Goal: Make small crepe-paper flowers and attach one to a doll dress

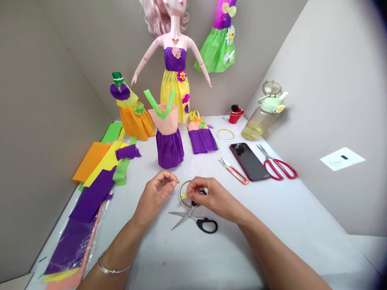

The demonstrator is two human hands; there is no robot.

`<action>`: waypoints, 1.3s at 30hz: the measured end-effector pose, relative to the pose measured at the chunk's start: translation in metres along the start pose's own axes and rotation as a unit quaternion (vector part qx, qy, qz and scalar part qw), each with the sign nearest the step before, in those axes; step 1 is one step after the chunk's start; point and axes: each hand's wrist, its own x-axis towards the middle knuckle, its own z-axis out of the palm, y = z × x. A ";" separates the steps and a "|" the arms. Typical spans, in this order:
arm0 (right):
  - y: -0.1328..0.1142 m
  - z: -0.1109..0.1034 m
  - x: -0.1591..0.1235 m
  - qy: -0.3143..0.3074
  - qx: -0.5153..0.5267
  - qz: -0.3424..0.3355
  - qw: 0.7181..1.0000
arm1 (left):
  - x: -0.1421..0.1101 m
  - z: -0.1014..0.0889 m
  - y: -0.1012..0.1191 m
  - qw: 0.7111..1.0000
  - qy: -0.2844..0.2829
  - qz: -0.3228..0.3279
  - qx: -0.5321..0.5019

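Yellow crepe-paper scrap (pixel 184 195) is being pinched by the right hand (pixel 213 197) beside a tape roll (pixel 182 193), while the left hand (pixel 155 195) is curling loosely, its hold unclear; a slackening pinch could drop the scrap onto the scissors (pixel 193 215) just below the fingers.

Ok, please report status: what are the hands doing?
Right hand pinching yellow paper scrap at tape roll. Left hand beside it, nothing visible held. Black-handled scissors just below.

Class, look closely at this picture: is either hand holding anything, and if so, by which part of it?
The right hand pinches a small yellow paper scrap by one end, between its fingertips. The left hand appears to hold nothing.
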 end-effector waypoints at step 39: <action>0.006 0.009 0.008 0.043 0.319 0.098 0.942 | -0.001 0.011 -0.003 0.999 -0.032 -0.010 0.019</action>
